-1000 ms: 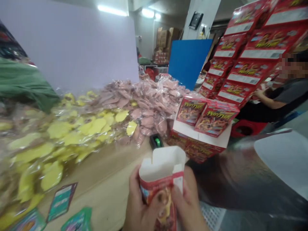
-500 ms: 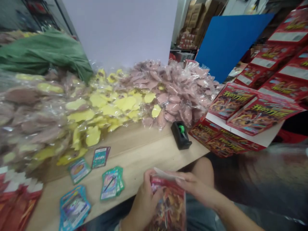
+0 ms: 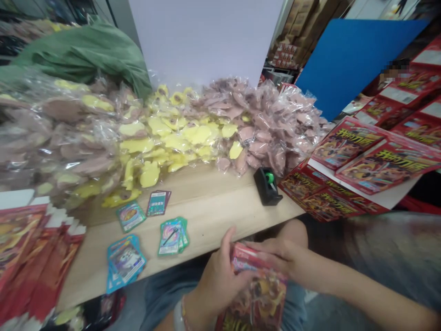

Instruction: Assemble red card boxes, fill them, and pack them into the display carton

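Above my lap I hold a red printed box (image 3: 265, 299) with bright cartoon artwork. My left hand (image 3: 220, 280) grips its left side, thumb across the front. My right hand (image 3: 282, 257) is closed over the box's top end, its fingers on the upper edge; the far side is hidden. On the table in front lie a blue-bordered card stack (image 3: 126, 259), a green-bordered card stack (image 3: 172, 236), a card with a round yellow picture (image 3: 131, 216), and a teal-and-white card (image 3: 157, 203) over another card.
A black tape dispenser (image 3: 268, 186) stands near the table's right edge. Behind it spread plastic-wrapped yellow pieces (image 3: 193, 133) and pinkish pieces (image 3: 248, 105). Flattened red boxes (image 3: 41, 262) overlap at left. Red packaged boxes (image 3: 361, 156) are piled at right beside a blue panel (image 3: 358, 64).
The pale flap standing up at the top of the box is now folded down out of sight, with my right hand over that end. My view has shifted leftward.
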Motion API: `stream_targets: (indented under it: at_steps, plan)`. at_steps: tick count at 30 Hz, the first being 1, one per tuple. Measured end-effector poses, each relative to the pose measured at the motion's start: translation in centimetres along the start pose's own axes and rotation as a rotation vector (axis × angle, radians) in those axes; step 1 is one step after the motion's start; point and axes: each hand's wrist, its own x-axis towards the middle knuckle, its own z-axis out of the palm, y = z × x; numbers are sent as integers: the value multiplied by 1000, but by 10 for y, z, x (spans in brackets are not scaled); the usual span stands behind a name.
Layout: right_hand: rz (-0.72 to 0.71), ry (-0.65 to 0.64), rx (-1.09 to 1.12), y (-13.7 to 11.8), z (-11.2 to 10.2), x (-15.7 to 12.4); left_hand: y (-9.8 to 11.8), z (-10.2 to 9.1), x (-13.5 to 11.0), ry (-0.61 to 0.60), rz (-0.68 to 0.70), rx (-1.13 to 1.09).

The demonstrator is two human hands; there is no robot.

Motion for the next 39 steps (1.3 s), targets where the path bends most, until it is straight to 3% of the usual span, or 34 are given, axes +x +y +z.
stream_targets:
  at_steps: [2,4,6,7,9,10,12,14,17,24,30,35,39]
  plan:
    - [-37,-25,-183,-8,12,-8,5,-4,-1,-13,-2,-123]
    - [-103,78,-312,-3,23,-14,16,-17,2,-172,1,-234]
    - [-154,397,-282,17,18,-15,32,-39,9,-334,87,-174]
    - [-121,621,-198,31,7,-12,40,-51,16,-324,182,-66]
    - [136,1060,44,59,-31,1,54,-69,34,-100,430,205]
    - [333,1151,193,71,-54,10,58,-73,45,24,537,330]
    - [539,1116,373,89,-98,31,62,-71,68,100,637,540]
    - [622,996,508,99,-129,47,62,-62,88,-1,552,735]
    - [624,892,676,107,-141,53,61,-52,102,-88,371,924]
    - [245,967,789,132,-104,32,69,-61,108,-93,282,978]
    - [174,1006,636,137,-89,24,76,-62,108,-97,238,949]
    - [182,1085,503,99,-49,25,78,-59,105,-111,187,928]
    - [39,999,679,52,-9,69,70,-49,101,-68,192,938]
